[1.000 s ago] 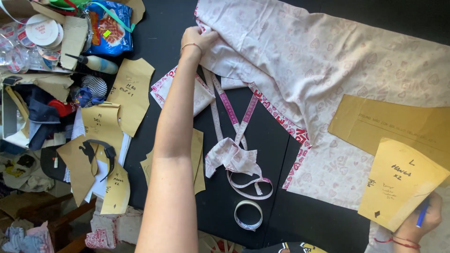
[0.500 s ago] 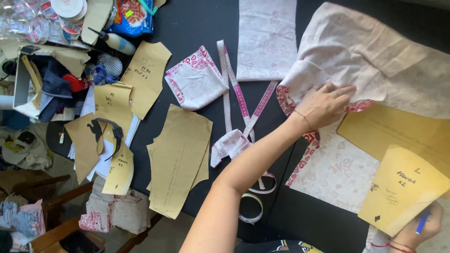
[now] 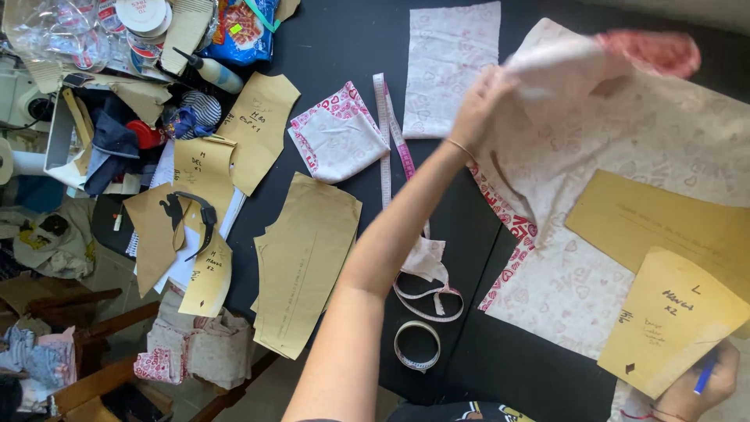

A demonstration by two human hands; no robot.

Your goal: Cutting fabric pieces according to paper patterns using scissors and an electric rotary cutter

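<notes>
The heart-print fabric [image 3: 625, 156] lies spread over the right part of the black table [image 3: 344, 47], and its upper corner is lifted and folded over, so the red side shows at the top. The left hand [image 3: 478, 105] is closed on this lifted corner and holds it up above the table; the picture is blurred there, so the exact grip of the fingers is not clear. The right hand [image 3: 699, 383] is at the bottom right edge, closed around a blue pen [image 3: 705, 373], and it rests just beside a yellow paper pattern piece [image 3: 672, 320] that lies on the cloth. A bigger brown pattern piece [image 3: 664, 227] lies on the same cloth, just above it. To the left of the lifted corner there is a small rectangle of the same cloth [image 3: 453, 66], a measuring tape [image 3: 391, 133] and a folded scrap [image 3: 336, 141]. Further left lie more brown pattern pieces [image 3: 301, 266], and a roll of tape [image 3: 416, 345] is near the arm. I think the risk is that pulling the corner drags the whole cloth, and then the two paper pieces on it slide out of place or fall from the table edge. The forearm also passes close over the measuring tape and may sweep it away.
</notes>
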